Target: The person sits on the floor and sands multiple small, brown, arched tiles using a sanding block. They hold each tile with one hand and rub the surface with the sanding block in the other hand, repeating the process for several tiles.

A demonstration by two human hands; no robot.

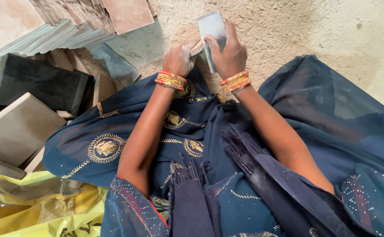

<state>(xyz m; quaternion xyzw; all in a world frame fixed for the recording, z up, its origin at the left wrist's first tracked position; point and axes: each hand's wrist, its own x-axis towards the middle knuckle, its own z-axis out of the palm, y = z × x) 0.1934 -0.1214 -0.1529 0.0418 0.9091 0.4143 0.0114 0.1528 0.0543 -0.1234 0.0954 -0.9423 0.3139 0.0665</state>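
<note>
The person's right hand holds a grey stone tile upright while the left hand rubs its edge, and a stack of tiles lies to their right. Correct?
Not quite. The head view shows the stack of tiles on the person's left. The right hand does hold the grey tile upright, with the left hand at its edge.

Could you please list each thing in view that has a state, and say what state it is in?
Grey tile: held upright on edge, gripped by the right hand.
Small pale block: pressed against the tile's edge by the left hand.
Black slab: lying flat on the pile, untouched.
Beige slab: lying tilted, untouched.
Stacked tiles: leaning in a row.
Yellow plastic bag: crumpled.
</note>
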